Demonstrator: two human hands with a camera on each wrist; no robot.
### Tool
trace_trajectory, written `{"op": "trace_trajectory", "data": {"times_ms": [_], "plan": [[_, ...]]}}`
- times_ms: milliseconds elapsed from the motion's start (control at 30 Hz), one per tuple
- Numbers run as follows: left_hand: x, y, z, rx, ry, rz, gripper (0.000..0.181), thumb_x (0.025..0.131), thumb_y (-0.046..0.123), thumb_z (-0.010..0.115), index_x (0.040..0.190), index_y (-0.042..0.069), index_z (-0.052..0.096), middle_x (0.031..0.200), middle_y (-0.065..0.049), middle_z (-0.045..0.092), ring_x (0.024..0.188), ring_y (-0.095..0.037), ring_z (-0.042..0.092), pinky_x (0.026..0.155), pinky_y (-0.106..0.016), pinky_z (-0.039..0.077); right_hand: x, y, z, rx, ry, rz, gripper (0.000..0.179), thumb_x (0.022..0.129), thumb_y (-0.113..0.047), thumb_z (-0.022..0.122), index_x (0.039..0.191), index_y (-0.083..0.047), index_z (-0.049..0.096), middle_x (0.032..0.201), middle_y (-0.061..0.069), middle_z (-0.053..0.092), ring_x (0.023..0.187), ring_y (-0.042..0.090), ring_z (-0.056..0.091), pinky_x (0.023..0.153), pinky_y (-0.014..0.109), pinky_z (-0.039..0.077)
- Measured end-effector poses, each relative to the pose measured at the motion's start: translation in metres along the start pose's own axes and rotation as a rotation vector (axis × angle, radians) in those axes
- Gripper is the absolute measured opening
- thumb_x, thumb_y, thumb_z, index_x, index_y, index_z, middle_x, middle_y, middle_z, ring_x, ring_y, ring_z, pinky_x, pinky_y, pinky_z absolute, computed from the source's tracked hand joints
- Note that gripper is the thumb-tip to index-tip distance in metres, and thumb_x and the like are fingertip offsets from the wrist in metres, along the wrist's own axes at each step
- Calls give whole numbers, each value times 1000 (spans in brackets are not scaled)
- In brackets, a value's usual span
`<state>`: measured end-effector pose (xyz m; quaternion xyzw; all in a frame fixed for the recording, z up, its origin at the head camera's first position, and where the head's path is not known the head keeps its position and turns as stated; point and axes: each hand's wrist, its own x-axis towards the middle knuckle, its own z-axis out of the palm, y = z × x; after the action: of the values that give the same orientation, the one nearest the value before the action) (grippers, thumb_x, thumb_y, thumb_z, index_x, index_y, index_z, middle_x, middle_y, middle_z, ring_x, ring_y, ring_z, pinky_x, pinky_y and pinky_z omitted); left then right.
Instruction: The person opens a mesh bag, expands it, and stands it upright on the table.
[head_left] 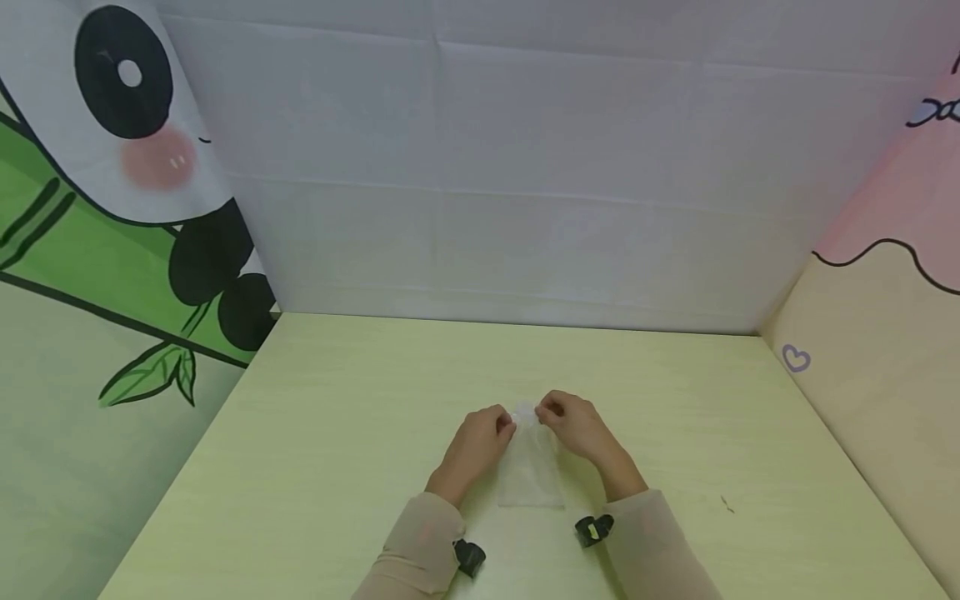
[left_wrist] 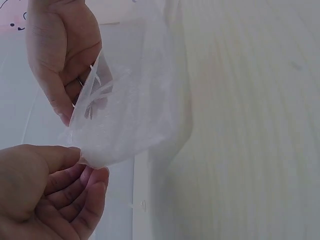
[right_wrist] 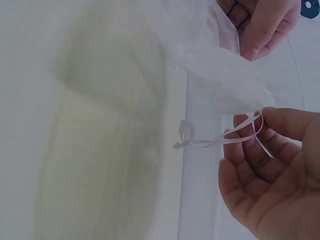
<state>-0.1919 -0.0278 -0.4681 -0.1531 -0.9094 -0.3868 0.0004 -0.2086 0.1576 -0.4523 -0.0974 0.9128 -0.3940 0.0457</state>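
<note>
A sheer white drawstring pouch [head_left: 529, 475] hangs between the two hands, its top edge gathered at the far end. My left hand [head_left: 480, 437] pinches one top corner between thumb and finger; the left wrist view shows the thin mesh of the pouch [left_wrist: 130, 115] spreading from that pinch. At the opposite corner my right hand [head_left: 573, 423] pinches the pouch's edge. A looped white ribbon [right_wrist: 210, 142] trails from the right fingertips in the right wrist view. I cannot tell whether anything lies inside the pouch.
Beneath the hands is a pale wood-grain table [head_left: 337, 400]. A white cloth wall [head_left: 525, 167] stands behind it, with printed panels on the left and right. A small brown scrap or mark [head_left: 727, 504] shows on the table at the right. Each sleeve carries a black wrist device [head_left: 469, 558].
</note>
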Motion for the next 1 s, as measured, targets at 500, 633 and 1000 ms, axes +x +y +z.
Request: {"op": "trace_trajectory", "data": {"times_ms": [500, 633, 1000], "plan": [[-1, 9, -6, -54, 82, 47, 8, 97, 15, 63, 92, 9, 67, 76, 7, 58, 65, -10, 51, 59, -26, 45, -12, -8, -18, 31, 3, -43, 9, 99, -16, 59, 93, -12, 65, 84, -5, 62, 80, 16, 55, 71, 38, 46], [-2, 12, -8, -81, 83, 14, 10, 97, 17, 62, 92, 11, 68, 76, 9, 59, 66, -9, 52, 61, -26, 46, -15, -9, -24, 48, -10, -66, 11, 100, -17, 58, 93, -12, 65, 85, -4, 62, 78, 16, 54, 68, 36, 45], [-6, 10, -13, -173, 158, -10, 11, 96, 15, 63, 91, 9, 70, 76, 10, 62, 69, -10, 57, 62, -30, 48, -19, -9, -33, 80, -4, -64, 11, 100, -14, 57, 92, -9, 64, 84, -2, 63, 80, 23, 57, 68, 36, 44]]}}
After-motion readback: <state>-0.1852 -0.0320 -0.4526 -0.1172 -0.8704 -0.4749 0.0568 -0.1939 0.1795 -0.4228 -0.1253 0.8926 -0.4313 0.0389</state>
